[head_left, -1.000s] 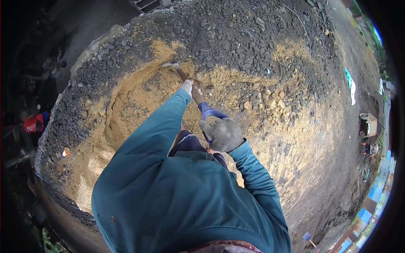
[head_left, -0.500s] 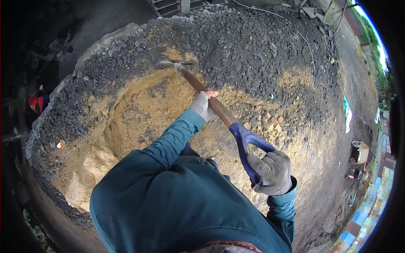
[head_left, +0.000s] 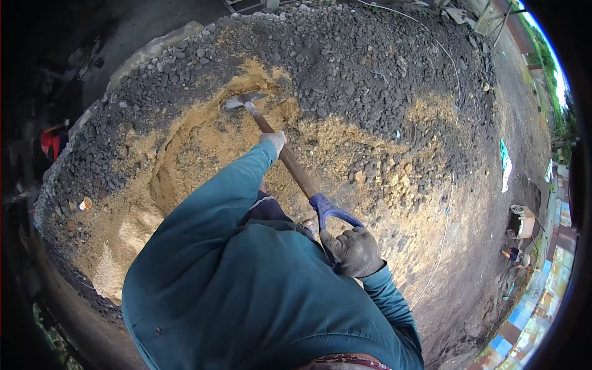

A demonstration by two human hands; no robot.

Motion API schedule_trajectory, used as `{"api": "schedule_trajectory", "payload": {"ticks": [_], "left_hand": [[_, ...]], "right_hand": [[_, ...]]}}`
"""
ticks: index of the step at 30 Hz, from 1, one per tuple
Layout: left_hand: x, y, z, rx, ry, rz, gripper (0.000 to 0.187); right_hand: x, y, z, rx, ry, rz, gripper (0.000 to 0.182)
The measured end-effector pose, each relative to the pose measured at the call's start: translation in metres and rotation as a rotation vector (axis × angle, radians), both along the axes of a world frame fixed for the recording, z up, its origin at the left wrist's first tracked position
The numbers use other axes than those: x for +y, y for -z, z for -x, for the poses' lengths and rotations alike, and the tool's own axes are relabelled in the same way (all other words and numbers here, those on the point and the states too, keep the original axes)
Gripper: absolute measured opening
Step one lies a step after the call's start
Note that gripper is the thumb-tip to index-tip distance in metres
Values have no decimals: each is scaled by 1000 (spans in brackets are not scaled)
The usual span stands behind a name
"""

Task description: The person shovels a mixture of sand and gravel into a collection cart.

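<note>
A shovel with a brown shaft (head_left: 298, 174) and a blue D-shaped handle slants across the view. My left hand (head_left: 273, 141), in a pale glove, is closed round the shaft below the blade. My right hand (head_left: 356, 251), in a grey knitted glove, grips the blue handle (head_left: 325, 208) near my body. The metal blade (head_left: 242, 102) lies at the upper edge of a hollow in the tan sand (head_left: 203, 145). Sand partly hides the blade's lower side.
Dark gravel (head_left: 345, 68) surrounds the sand at the top and left. A thin white line (head_left: 445, 246) runs down the right side. A cart (head_left: 523, 222) stands far right, near a person (head_left: 515, 254). A red item (head_left: 50, 143) shows far left.
Both hands and the shovel have moved left; my right hand is also closer to my body. The blade has turned and sits slightly lower, and more tan sand shows above it.
</note>
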State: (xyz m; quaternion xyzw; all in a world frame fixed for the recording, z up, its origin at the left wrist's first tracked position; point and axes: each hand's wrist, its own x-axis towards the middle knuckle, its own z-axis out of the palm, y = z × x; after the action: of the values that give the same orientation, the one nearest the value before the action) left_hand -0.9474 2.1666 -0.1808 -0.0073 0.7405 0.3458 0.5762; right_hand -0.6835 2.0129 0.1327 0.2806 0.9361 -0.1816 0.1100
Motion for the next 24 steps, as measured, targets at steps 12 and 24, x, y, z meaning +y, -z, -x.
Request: {"api": "schedule_trajectory", "payload": {"ticks": [12, 24], "left_hand": [[-193, 131, -75, 55, -356, 49, 39], [-68, 75, -52, -363, -227, 57, 18]], "right_hand": [[-30, 14, -53, 256, 189, 21, 46], [10, 96, 39, 171, 190, -91, 46]]}}
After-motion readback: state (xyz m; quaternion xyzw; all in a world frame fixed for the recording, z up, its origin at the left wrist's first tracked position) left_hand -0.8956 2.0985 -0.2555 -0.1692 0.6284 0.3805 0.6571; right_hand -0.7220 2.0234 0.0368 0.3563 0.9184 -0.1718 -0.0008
